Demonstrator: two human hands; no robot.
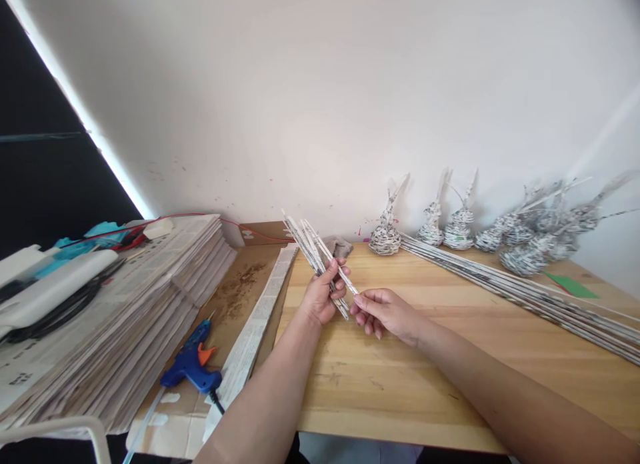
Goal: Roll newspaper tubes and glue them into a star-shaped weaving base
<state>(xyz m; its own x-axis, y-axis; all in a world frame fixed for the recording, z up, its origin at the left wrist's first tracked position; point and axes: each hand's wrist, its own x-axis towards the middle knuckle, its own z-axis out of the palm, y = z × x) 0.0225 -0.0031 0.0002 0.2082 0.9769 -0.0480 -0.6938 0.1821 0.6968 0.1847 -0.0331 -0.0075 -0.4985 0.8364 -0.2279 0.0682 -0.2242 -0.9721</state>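
My left hand (325, 292) is wrapped round a bundle of short rolled newspaper sticks (305, 244), which slants up and to the left above the table. With thumb and fingers, my right hand (381, 312) pinches the lower end of one paper stick (349, 281) at the bundle's right side. That stick's upper part still lies in my left hand's grip. The lower ends of the other sticks poke out below my left palm. Behind the hands, a crumpled greyish cloth-like thing (339, 246) lies near the wall, partly hidden.
Woven newspaper figures (385, 234) stand along the wall at right, beside long paper sticks (520, 291) and a green sheet (573, 285). Left of the wooden table (380, 397) are a blue glue gun (193, 364), paper strips (257, 324) on cardboard and a tall newspaper stack (165, 304).
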